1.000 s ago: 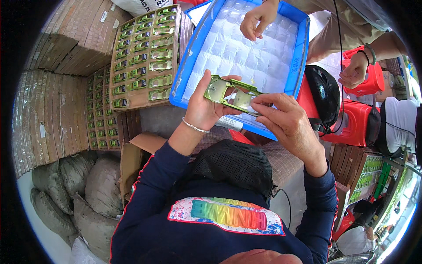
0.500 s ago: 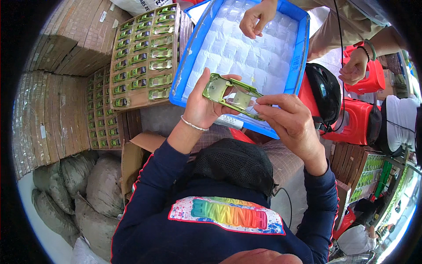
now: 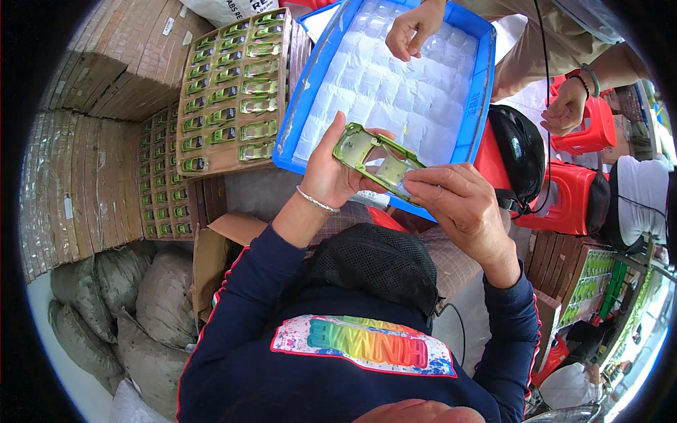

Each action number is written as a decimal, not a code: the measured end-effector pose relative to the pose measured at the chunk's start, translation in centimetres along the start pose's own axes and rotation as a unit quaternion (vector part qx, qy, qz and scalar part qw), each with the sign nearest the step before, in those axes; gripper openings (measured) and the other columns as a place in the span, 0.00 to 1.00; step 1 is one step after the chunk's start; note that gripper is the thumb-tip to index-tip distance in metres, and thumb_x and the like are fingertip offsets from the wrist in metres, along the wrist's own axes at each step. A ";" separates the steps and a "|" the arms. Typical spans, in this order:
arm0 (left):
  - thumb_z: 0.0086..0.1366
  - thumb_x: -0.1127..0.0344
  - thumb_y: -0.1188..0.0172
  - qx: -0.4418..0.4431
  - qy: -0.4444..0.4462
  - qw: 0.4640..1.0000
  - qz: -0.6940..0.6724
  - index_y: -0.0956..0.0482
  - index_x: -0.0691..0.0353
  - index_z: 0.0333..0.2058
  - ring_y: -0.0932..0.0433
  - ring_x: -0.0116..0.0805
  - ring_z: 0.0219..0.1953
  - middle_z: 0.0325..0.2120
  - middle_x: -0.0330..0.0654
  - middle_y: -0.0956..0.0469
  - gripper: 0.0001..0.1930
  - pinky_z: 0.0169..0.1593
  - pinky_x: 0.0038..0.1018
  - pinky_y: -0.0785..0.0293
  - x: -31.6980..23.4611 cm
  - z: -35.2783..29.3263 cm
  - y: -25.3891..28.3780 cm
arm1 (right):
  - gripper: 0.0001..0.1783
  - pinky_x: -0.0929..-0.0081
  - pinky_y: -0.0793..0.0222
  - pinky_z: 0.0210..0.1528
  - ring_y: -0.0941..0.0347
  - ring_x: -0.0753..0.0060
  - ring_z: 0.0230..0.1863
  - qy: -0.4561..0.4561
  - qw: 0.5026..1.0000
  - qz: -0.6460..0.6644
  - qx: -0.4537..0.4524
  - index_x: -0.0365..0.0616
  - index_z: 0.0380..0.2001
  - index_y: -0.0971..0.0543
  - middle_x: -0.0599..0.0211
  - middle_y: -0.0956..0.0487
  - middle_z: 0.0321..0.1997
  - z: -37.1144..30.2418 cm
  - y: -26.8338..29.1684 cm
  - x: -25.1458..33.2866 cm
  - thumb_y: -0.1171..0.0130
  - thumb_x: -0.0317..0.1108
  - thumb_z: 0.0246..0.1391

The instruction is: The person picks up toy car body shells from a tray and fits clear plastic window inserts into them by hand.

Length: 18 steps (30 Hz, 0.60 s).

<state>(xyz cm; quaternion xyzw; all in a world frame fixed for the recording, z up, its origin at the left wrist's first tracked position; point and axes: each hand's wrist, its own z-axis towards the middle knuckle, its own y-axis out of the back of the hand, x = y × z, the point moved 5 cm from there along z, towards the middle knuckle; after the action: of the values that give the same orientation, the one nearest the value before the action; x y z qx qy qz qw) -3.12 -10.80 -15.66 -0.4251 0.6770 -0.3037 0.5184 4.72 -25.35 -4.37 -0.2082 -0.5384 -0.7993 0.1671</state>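
A green toy car body shell (image 3: 371, 156), with see-through openings, is held up tilted above my lap. My left hand (image 3: 326, 163) supports its left end, thumb up along the near edge and fingers underneath. At the shell's right end, my right hand (image 3: 458, 204) pinches with thumb and fingertips. Those fingertips cover that end, so anything small between them is hidden. Just beyond the shell lies a blue tray (image 3: 295, 134) lined with rows of white wrapped pieces.
Cartons of green car shells (image 3: 233, 92) stand at the left, beside stacked flattened cardboard (image 3: 77, 190). Grey sacks (image 3: 166, 296) lie at lower left. A co-worker's hands (image 3: 415, 32) hover over the tray and to its right, near red stools (image 3: 564, 194). A black cable hangs there.
The car shell and both my hands have shifted slightly, with my right hand a little lower and the shell tilted more steeply. Both hands keep their hold.
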 end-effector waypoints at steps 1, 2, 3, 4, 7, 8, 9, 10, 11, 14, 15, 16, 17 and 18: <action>0.66 0.33 0.68 -0.007 0.001 1.000 -0.002 0.32 0.69 0.52 0.21 0.50 0.43 0.48 0.61 0.27 0.40 0.40 0.38 0.18 0.1 0.0 0.1 | 0.14 0.70 0.31 0.39 0.25 0.65 0.39 -0.001 1.000 -0.002 0.000 0.43 0.35 0.21 0.66 0.22 0.40 0.0 -0.2 0.1 0.38 0.26 0.39; 0.66 0.33 0.68 -0.007 0.001 1.000 -0.002 0.32 0.69 0.52 0.21 0.50 0.43 0.48 0.61 0.27 0.40 0.40 0.38 0.18 0.1 0.0 0.0 | 0.14 0.70 0.31 0.39 0.25 0.65 0.39 -0.002 1.000 -0.003 -0.001 0.43 0.35 0.21 0.67 0.22 0.40 0.0 -0.2 0.1 0.38 0.26 0.39; 0.66 0.33 0.68 -0.016 0.001 1.000 -0.002 0.32 0.69 0.52 0.21 0.50 0.43 0.48 0.61 0.27 0.40 0.40 0.38 0.18 0.1 0.0 0.0 | 0.14 0.70 0.31 0.39 0.25 0.65 0.39 -0.003 1.000 -0.004 0.000 0.43 0.35 0.21 0.67 0.22 0.40 0.0 -0.3 0.1 0.38 0.26 0.39; 0.65 0.33 0.68 -0.024 0.002 1.000 -0.002 0.32 0.69 0.52 0.20 0.50 0.43 0.49 0.61 0.28 0.40 0.40 0.37 0.18 0.1 0.0 0.1 | 0.14 0.70 0.31 0.39 0.25 0.65 0.39 -0.004 1.000 -0.004 0.002 0.43 0.35 0.21 0.67 0.22 0.40 0.0 -0.3 0.1 0.38 0.26 0.39; 0.65 0.32 0.69 -0.018 0.002 1.000 0.002 0.32 0.69 0.52 0.22 0.51 0.46 0.50 0.63 0.29 0.41 0.42 0.39 0.19 0.2 0.0 0.3 | 0.14 0.70 0.32 0.38 0.25 0.66 0.38 -0.003 1.000 -0.011 0.013 0.44 0.35 0.21 0.68 0.22 0.40 0.1 -0.2 0.1 0.38 0.27 0.40; 0.65 0.32 0.69 -0.018 0.002 1.000 0.002 0.32 0.69 0.52 0.22 0.51 0.46 0.50 0.63 0.29 0.41 0.42 0.39 0.19 0.2 0.0 0.2 | 0.14 0.71 0.33 0.38 0.25 0.67 0.38 0.000 1.000 -0.018 0.020 0.44 0.35 0.21 0.69 0.22 0.40 0.1 -0.3 0.1 0.38 0.28 0.40; 0.64 0.31 0.69 -0.012 0.001 1.000 -0.010 0.32 0.68 0.52 0.23 0.52 0.47 0.50 0.64 0.30 0.42 0.43 0.40 0.19 0.2 0.0 0.0 | 0.14 0.71 0.33 0.38 0.25 0.67 0.38 -0.001 1.000 -0.018 0.020 0.44 0.35 0.21 0.69 0.22 0.40 0.2 -0.2 0.1 0.38 0.28 0.40; 0.64 0.30 0.70 -0.005 0.000 1.000 -0.022 0.31 0.68 0.51 0.24 0.53 0.49 0.51 0.65 0.30 0.42 0.45 0.41 0.20 0.2 0.0 -0.2 | 0.14 0.72 0.34 0.37 0.26 0.68 0.38 0.011 0.998 -0.043 0.036 0.46 0.35 0.21 0.70 0.22 0.40 0.3 -0.2 0.2 0.39 0.29 0.40; 0.64 0.30 0.70 -0.005 0.000 1.000 -0.023 0.31 0.68 0.51 0.24 0.53 0.49 0.51 0.65 0.30 0.42 0.45 0.41 0.20 0.1 0.0 -0.4 | 0.14 0.73 0.35 0.37 0.27 0.69 0.39 0.022 0.996 -0.068 0.053 0.47 0.35 0.21 0.72 0.23 0.41 0.3 -0.1 0.4 0.39 0.30 0.40; 0.62 0.27 0.71 -0.017 -0.001 1.000 -0.024 0.30 0.67 0.51 0.25 0.54 0.51 0.51 0.67 0.31 0.45 0.48 0.43 0.22 0.1 0.0 -0.5 | 0.14 0.74 0.37 0.38 0.28 0.71 0.41 0.034 0.992 -0.109 0.061 0.49 0.35 0.20 0.74 0.23 0.40 0.7 0.1 0.9 0.41 0.32 0.39; 0.61 0.26 0.72 -0.011 0.002 1.000 -0.025 0.30 0.67 0.50 0.26 0.54 0.51 0.51 0.67 0.31 0.45 0.49 0.43 0.22 0.1 0.1 -0.5 | 0.14 0.74 0.37 0.38 0.28 0.71 0.41 0.034 0.992 -0.109 0.061 0.49 0.35 0.20 0.74 0.23 0.40 0.7 0.0 0.8 0.41 0.32 0.39; 0.61 0.25 0.73 -0.005 0.004 1.000 -0.026 0.30 0.66 0.50 0.26 0.54 0.52 0.51 0.67 0.31 0.46 0.49 0.43 0.23 0.1 0.1 -0.5 | 0.15 0.73 0.36 0.38 0.29 0.70 0.42 0.033 0.991 -0.111 0.063 0.50 0.35 0.20 0.74 0.24 0.40 0.8 0.0 0.7 0.41 0.32 0.39; 0.61 0.25 0.73 -0.006 0.004 1.000 -0.026 0.30 0.66 0.50 0.26 0.54 0.52 0.51 0.67 0.31 0.46 0.49 0.43 0.23 0.1 0.1 -0.4 | 0.15 0.73 0.36 0.38 0.29 0.70 0.42 0.031 0.991 -0.114 0.064 0.50 0.35 0.20 0.74 0.24 0.39 0.9 -0.1 0.6 0.42 0.32 0.39; 0.60 0.25 0.73 -0.011 0.001 1.000 -0.023 0.29 0.66 0.49 0.26 0.55 0.51 0.51 0.67 0.31 0.46 0.49 0.44 0.23 0.1 0.0 -0.3 | 0.15 0.73 0.36 0.38 0.29 0.70 0.42 0.031 0.991 -0.114 0.065 0.50 0.35 0.20 0.74 0.24 0.39 1.0 -0.2 0.6 0.42 0.32 0.39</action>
<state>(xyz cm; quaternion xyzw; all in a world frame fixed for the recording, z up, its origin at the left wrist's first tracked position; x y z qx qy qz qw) -3.01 -11.04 -15.49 -0.4455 0.6711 -0.3086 0.5059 4.30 -24.41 -3.91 -0.1093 -0.6037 -0.7827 0.1046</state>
